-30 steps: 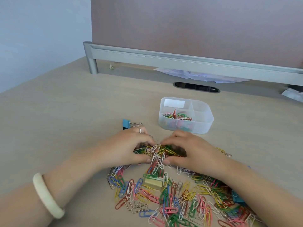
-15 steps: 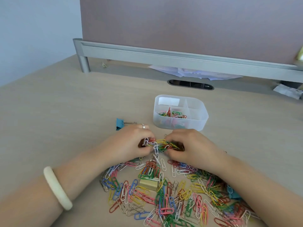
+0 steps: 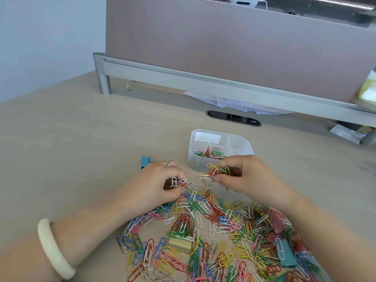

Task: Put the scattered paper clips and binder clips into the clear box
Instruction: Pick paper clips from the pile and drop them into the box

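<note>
Nearest, a pile (image 3: 213, 231) of coloured paper clips spreads over the desk (image 3: 71, 149), its near and right edges cut off by the frame. A yellow binder clip (image 3: 180, 244) sits half buried in it. A teal binder clip (image 3: 285, 256) lies at the right with a white paper clip across it, and a pink binder clip (image 3: 276, 220) beyond is mostly covered; whether more lie underneath cannot be told. The left forearm, wearing a white bracelet (image 3: 54, 249), enters from the lower left corner, and the right forearm covers the pile's right side. At the pile's far edge the left hand (image 3: 154, 186) has its fingers curled round a small bunch (image 3: 179, 183) of white and silver clips, most of it hidden in the palm. The right hand (image 3: 244, 176), apart from the left, pinches a cluster (image 3: 216, 169) of yellow, red, green and silver clips between thumb and curled fingers, just in front of the near wall of the clear box (image 3: 240, 144); its height above the desk is unclear. A blue binder clip (image 3: 144, 160) lies just behind the left hand, partly hidden by the knuckles, near a ring (image 3: 168, 163). The box stands on the desk, its near right corner hidden by the right hand; its left compartment holds clips and something red and pointed, hard to identify. Farther back are a dark slot (image 3: 234, 118), papers (image 3: 234, 102) under a rail (image 3: 203, 78), and a panel (image 3: 223, 47).
</note>
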A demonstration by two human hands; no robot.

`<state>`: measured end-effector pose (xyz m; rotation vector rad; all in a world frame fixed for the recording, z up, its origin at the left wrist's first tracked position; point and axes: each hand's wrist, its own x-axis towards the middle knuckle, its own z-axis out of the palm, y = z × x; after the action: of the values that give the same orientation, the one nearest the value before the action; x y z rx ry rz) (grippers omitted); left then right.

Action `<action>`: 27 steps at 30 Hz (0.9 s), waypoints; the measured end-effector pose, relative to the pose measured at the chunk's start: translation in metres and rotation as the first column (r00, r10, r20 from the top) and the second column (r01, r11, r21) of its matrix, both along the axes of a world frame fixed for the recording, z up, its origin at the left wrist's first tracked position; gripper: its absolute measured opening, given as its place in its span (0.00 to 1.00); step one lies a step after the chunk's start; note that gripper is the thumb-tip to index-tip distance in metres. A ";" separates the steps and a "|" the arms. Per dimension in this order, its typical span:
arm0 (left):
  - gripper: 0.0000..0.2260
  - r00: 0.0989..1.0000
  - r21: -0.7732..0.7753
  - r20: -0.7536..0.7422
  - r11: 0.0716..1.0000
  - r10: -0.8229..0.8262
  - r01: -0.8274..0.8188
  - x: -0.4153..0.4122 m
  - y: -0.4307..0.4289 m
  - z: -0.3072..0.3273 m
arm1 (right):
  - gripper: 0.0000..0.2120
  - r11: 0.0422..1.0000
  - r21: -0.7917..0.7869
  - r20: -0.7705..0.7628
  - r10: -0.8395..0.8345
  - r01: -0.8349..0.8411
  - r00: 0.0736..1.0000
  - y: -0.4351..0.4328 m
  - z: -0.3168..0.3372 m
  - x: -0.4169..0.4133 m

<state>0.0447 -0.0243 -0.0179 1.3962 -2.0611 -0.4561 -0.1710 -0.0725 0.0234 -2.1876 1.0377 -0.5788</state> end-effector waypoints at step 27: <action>0.07 0.999 -0.014 -0.030 1.000 -0.015 0.015 0.000 0.000 0.002 | 0.07 0.959 -0.265 -0.239 -0.171 0.106 0.956 -0.079 0.030 0.041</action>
<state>0.0449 -0.0246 -0.0155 1.3589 -2.0475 -0.4660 -0.1304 -0.1520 0.0534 -2.4745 1.3285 -0.5168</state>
